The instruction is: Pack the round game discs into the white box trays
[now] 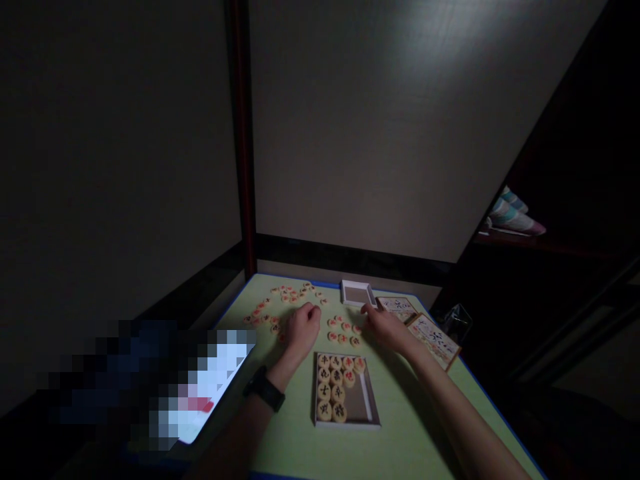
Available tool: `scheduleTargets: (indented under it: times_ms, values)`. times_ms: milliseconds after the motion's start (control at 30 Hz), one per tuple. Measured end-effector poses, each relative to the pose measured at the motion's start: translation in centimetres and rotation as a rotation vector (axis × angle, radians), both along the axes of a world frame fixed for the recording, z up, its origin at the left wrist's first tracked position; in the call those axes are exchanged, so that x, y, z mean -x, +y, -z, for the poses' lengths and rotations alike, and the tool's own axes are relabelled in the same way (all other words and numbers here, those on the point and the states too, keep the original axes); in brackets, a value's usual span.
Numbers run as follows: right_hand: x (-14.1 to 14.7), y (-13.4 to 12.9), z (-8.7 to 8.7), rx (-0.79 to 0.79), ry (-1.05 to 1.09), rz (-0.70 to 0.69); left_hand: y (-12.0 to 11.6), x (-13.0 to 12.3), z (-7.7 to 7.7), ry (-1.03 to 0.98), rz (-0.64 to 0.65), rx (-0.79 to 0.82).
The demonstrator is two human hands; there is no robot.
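Note:
My left hand (302, 328), with a dark watch on the wrist, is curled closed above the table between scattered xiangqi pieces (267, 319) and a small group of pieces (343, 338). What its fingers may hold is hidden. At the right end of that group is my right hand (384, 328), its index finger reaching out and its fingers partly apart, close to a piece (357, 329). I see nothing held in it. Nearer me lies an open box tray (359, 403), with round pieces marked in black and red filling its left columns and top row.
An open white box part (357, 293) stands at the table's far edge. Two printed box lids or boards (434, 339) lie by the right edge. On the left, a bright screen (220, 380) is partly blurred. Walls rise behind the green table (400, 433).

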State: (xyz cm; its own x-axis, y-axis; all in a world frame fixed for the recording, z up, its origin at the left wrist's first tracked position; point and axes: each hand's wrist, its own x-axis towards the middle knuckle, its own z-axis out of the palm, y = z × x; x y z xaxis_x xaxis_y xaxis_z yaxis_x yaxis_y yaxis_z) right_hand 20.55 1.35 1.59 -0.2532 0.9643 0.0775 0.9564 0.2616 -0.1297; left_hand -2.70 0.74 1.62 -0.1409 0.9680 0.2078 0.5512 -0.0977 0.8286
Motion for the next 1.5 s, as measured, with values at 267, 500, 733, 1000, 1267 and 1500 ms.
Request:
scheduleTargets:
  times_ms: [267,500,733,1000,1267,1500]
  values:
    - [0.9,0.3,1.8,-0.033,0.180,-0.106,0.0,-0.1,0.1,0.116,0.004,0.020]
    - [1.9,0.4,2.2,-0.065,0.250,-0.160,0.1,0.0,0.5,0.145,0.023,0.017]
    - [0.9,-0.6,0.7,-0.086,0.261,-0.178,0.0,0.0,0.0,0.122,0.008,0.039]
    - [4.8,-3.3,-2.3,-0.030,-0.113,-0.019,0.0,0.0,-0.1,0.083,0.008,0.025]
    - [5.8,-3.0,-2.6,-0.001,-0.215,-0.004,0.0,0.0,-0.2,0.074,0.016,0.022]
    - [6.4,-2.9,-2.6,0.043,-0.282,0.012,0.1,-0.1,-0.1,0.089,0.016,0.017]
